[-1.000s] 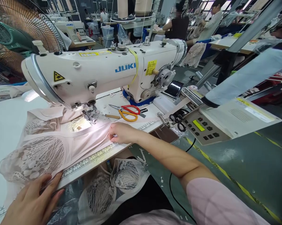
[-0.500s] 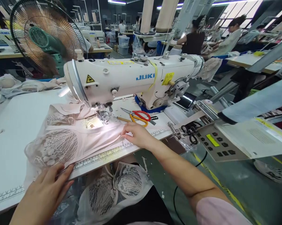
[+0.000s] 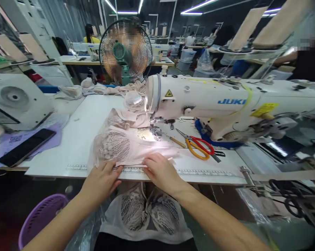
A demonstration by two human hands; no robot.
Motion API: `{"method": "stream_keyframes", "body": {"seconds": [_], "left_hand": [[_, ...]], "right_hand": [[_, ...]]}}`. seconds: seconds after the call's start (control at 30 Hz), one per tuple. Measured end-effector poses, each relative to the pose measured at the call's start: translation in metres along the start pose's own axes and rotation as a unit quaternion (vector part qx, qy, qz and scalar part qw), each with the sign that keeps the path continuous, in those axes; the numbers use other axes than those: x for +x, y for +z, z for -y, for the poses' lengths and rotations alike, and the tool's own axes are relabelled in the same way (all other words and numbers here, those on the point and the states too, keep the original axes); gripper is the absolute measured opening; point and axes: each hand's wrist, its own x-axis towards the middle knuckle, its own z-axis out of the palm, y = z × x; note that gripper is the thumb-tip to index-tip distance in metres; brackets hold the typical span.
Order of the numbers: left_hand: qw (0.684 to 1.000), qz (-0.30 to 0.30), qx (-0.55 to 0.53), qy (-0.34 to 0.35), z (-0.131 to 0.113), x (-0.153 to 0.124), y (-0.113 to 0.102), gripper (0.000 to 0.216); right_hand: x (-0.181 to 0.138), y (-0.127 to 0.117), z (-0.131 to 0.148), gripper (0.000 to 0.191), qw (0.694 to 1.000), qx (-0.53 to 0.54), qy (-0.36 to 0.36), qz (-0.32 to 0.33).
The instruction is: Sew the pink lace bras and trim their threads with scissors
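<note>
"One garment (image 3: 133, 148): where?"

"Pale pink, lace-cupped; on the white table (image 3: 76, 139), before the machine (image 3: 204, 94), near edge along the ruler (image 3: 207, 172). Whether the foot (image 3: 156, 131) holds it: cannot tell."

"State of grip?"

"Left hand (image 3: 101, 179): loosely open, fingertips on the near edge below the lace (image 3: 117, 143), nothing gripped. Right hand (image 3: 162, 170): half curled over the plain band (image 3: 154, 148) — thumb mostly hidden, any pinch uncertain."

"Good handling?"

"As judged: light, even pressure from left and right; garment flat between, no fold under the fingers; near edge parallel to the ruler; fingertips well clear of the foot."

"Nearby?"

"Scissors (image 3: 199, 147), one pair, red and orange handles, right of the garment — best kept off it."
</note>
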Motion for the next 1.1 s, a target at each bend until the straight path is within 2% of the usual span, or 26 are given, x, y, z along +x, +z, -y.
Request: {"method": "stream_keyframes", "body": {"seconds": [0.13, 0.23, 0.4, 0.57, 0.7, 0.77, 0.87, 0.97, 1.03, 1.1], "left_hand": [[1.0, 0.002, -0.007, -0.014, -0.005, -0.003, -0.001, 0.038], [0.999, -0.033, 0.003, -0.013, -0.004, -0.005, 0.006, 0.039], [0.996, -0.092, 0.02, 0.006, -0.002, -0.008, 0.015, 0.036], [0.994, -0.111, 0.003, 0.02, -0.004, -0.013, 0.009, 0.035], [0.99, -0.137, -0.01, -0.025, -0.005, -0.014, 0.005, 0.033], [0.99, -0.135, -0.024, -0.041, -0.005, -0.008, 0.005, 0.039], [0.996, -0.049, -0.052, -0.048, -0.003, 0.007, 0.006, 0.045], [0.994, 0.042, -0.077, -0.063, -0.001, 0.022, 0.006, 0.047], [0.992, 0.051, -0.087, -0.071, 0.0, 0.029, 0.007, 0.046], [0.993, 0.035, -0.09, -0.071, 0.001, 0.031, 0.009, 0.046]], "right_hand": [[0.025, 0.016, 0.03, 0.006, 0.999, -0.031, 0.002, 0.026], [0.037, 0.025, 0.043, 0.007, 0.997, -0.071, 0.021, 0.037], [0.04, 0.035, 0.048, 0.011, 0.995, -0.094, 0.032, 0.032], [0.033, 0.044, 0.046, 0.011, 0.995, -0.099, 0.008, 0.022], [0.009, 0.034, 0.021, 0.023, 0.996, -0.064, -0.013, -0.053], [-0.011, 0.02, -0.002, 0.021, 0.995, -0.059, 0.011, -0.085], [-0.041, 0.0, -0.04, 0.023, 0.987, -0.041, 0.093, -0.127], [-0.062, -0.006, -0.065, 0.023, 0.979, -0.036, 0.137, -0.145], [-0.071, -0.003, -0.07, 0.022, 0.978, -0.03, 0.144, -0.148], [-0.074, 0.001, -0.07, 0.023, 0.977, -0.022, 0.146, -0.153]]}}
